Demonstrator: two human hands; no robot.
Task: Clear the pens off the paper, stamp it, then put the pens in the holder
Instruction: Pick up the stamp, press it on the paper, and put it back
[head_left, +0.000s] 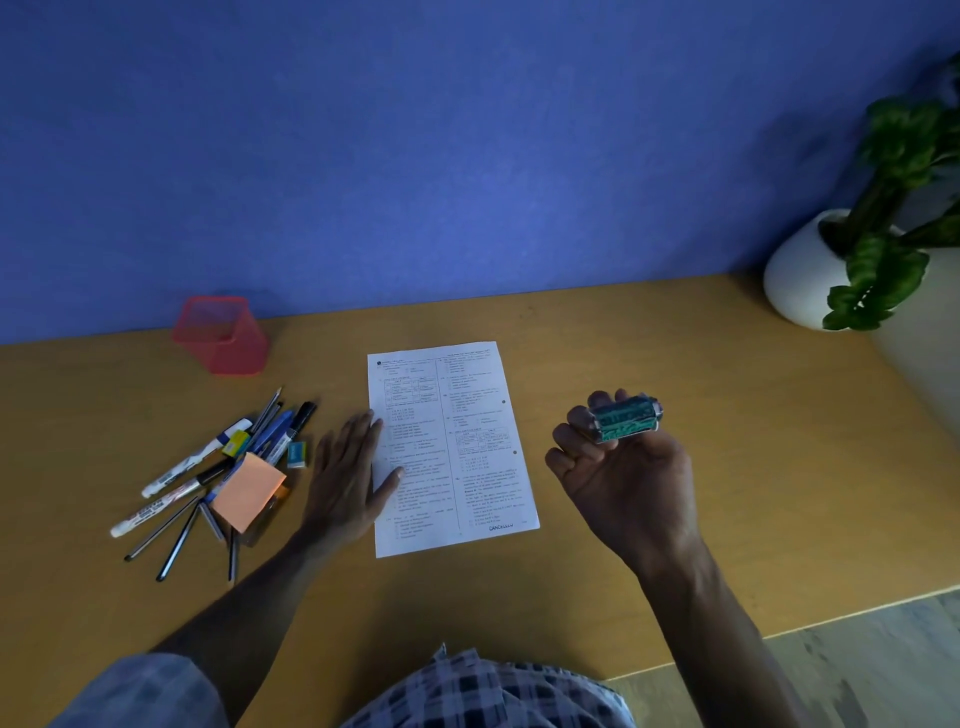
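While the left hand (349, 470) lies flat, fingers straight, pinning the paper (457, 457) mid-frame, the right hand (621, 480) grips the stamp (626, 418) face-up, probably checking it; pens (218, 467) piled left, holder (221, 335) upper left.

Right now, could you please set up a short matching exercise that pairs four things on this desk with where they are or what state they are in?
Things:
1. stamp
2. printed paper
3. pink mesh pen holder
4. pens

States:
A. empty, at the back of the desk near the wall
B. held up in the right hand, inked face toward the camera
C. piled on the desk left of the sheet
D. pressed flat at its left edge by the left hand

Pairs: 1-B, 2-D, 3-A, 4-C
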